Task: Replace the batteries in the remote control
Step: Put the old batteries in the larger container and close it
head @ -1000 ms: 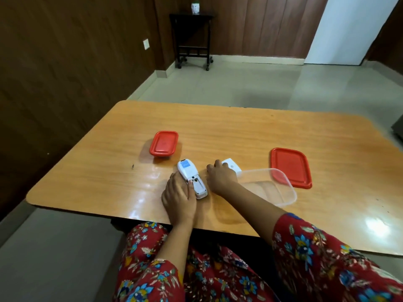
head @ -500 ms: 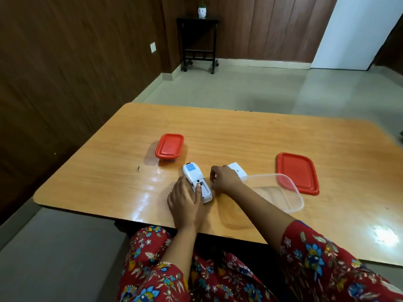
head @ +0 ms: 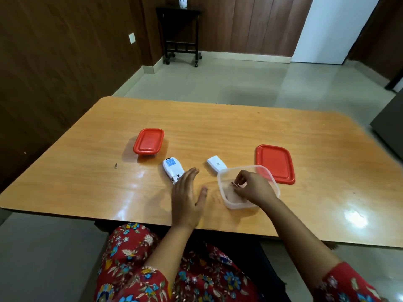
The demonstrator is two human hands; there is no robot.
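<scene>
Hands of a seated person in a red floral garment are working near the front edge of a wooden table [head: 239, 131]. The left hand [head: 187, 199] is being held flat, fingers straight and thumb spread, gripping nothing. Its fingertips are lying just beside the near end of the white remote control [head: 172, 170], probably to stop it sliding. The right hand [head: 254, 189] is reaching into a clear plastic container [head: 237, 206], fingertips pinching a small coppery item [head: 234, 183], likely a battery; whether it is going in or coming out is unclear. The remote control is lying back-up, its battery bay open toward the person. Its white cover [head: 216, 163] is sitting just beyond the container, set aside within reach. Farther back, a red lid [head: 275, 163] and a small red-lidded box [head: 149, 141] are sitting well apart. A dark side table [head: 181, 33] is standing against the far wall.
</scene>
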